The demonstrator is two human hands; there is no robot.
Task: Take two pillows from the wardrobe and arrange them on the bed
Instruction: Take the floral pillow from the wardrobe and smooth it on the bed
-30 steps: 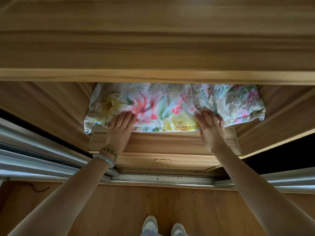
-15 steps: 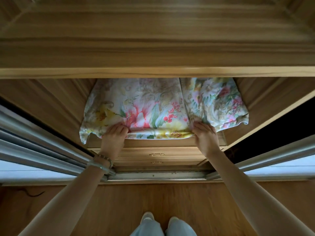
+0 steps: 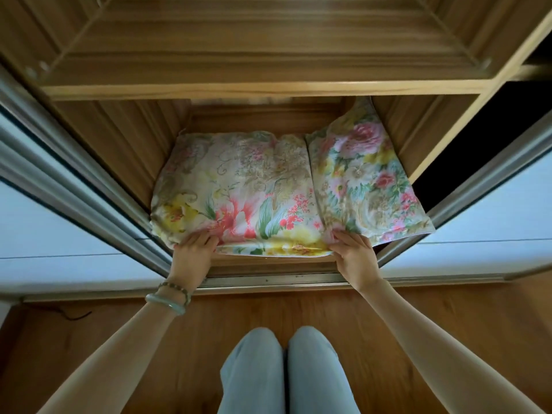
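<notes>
Two floral pillows lie side by side on a low shelf of the open wooden wardrobe (image 3: 268, 91). The larger left pillow (image 3: 236, 189) fills the middle of the shelf; the right pillow (image 3: 367, 174) leans against the right wall, tilted. My left hand (image 3: 194, 252) grips the front left edge of the large pillow, fingers curled into the cloth. My right hand (image 3: 354, 253) pinches the front edge where the two pillows meet; which one it holds is unclear. The bed is out of view.
Sliding wardrobe doors with metal frames (image 3: 77, 174) stand on both sides, with a floor track (image 3: 268, 279) below the shelf. An upper shelf board (image 3: 254, 89) overhangs the pillows. My knees (image 3: 283, 369) rest above the wooden floor (image 3: 89, 339).
The view has dropped lower and closer, as I have crouched. Much more of the pillows' top now shows. My hands have closed on the front edge, which has slid forward over the shelf lip.
</notes>
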